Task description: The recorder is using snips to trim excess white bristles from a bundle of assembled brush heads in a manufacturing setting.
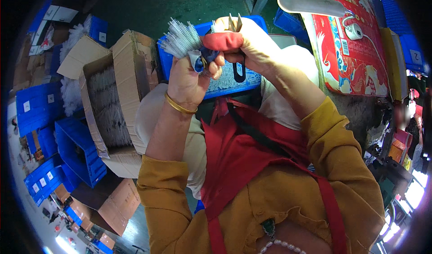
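My left hand [183, 80] is closed around a bunch of small white bristle brushes [181, 38], whose bristly ends fan out above the fingers. Dark blue and grey coverings [204, 58] show at its fingertips. My right hand [257, 47] meets it at the fingertips and grips a pair of scissors [240, 74], with the black handle loop hanging below and the metal tips pointing up past the fingers. A red cover [222, 41] wraps the right thumb. Under both hands sits a blue tub [164, 65] with many small whitish pieces inside. Whether the blades touch a brush is hidden.
Left of my knees stands an open cardboard box [130, 69] packed with white bristly pieces. Blue bins [81, 150] and another carton [119, 206] lie farther left. At the right, a red patterned board [360, 60] carries a lamp [310, 4] with a cord.
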`<state>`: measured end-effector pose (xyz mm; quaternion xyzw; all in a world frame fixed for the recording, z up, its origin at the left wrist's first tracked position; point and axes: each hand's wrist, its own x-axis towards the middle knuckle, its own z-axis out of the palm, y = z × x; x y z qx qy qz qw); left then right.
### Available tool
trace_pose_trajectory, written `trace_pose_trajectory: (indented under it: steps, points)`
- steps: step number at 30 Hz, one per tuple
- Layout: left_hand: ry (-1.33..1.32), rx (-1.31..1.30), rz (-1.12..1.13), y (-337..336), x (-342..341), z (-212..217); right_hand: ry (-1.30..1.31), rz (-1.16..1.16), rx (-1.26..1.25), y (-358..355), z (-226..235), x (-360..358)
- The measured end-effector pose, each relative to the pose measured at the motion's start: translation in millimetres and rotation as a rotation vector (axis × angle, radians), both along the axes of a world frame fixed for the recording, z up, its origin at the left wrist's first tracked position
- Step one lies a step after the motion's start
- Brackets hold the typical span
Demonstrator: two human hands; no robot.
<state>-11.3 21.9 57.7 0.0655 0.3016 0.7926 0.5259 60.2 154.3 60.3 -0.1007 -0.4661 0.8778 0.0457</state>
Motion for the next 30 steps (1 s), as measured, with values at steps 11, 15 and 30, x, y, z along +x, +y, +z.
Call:
trace_pose_trajectory:
  steps: [11,15,30]
  points:
    - [0.123,-0.095,0.109,7.2,-8.7,-8.1,0.019,0.046,-0.099,-1.7,-9.0,-15.9]
    - [0.227,-0.155,0.187,14.0,-10.6,-10.1,-0.020,0.135,-0.131,9.7,-1.1,-15.3]
    - [0.145,-0.195,0.034,2.8,-19.4,-4.8,-0.067,-0.120,0.518,8.5,7.8,-16.3]
